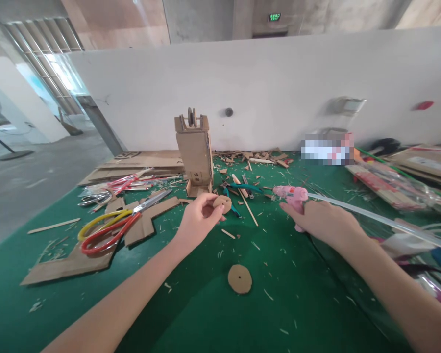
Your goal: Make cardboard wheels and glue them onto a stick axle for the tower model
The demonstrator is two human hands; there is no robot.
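Observation:
Between thumb and fingers, my left hand (200, 215) pinches a small cardboard disc (223, 203) over the middle of the table. My right hand (321, 215) is wrapped round a pink hot glue gun (293, 194), whose nozzle points left toward the disc but stays apart from it. A long clear glue stick (375, 214) sticks out from the gun's back. Another cardboard disc (239, 279), with a small hole in its centre, lies flat on the table nearer to me. Behind my left hand stands an upright cardboard tower (194, 152) with small wheels on a rod at its top.
Scissors with yellow and red handles (108, 228) rest on cardboard offcuts (71, 260) at left. Teal-handled pliers (246, 187) and wooden sticks (250, 210) lie behind my hands. Cardboard scraps (238, 157) line the white wall (253, 93). Packaged materials (389, 184) crowd the right side.

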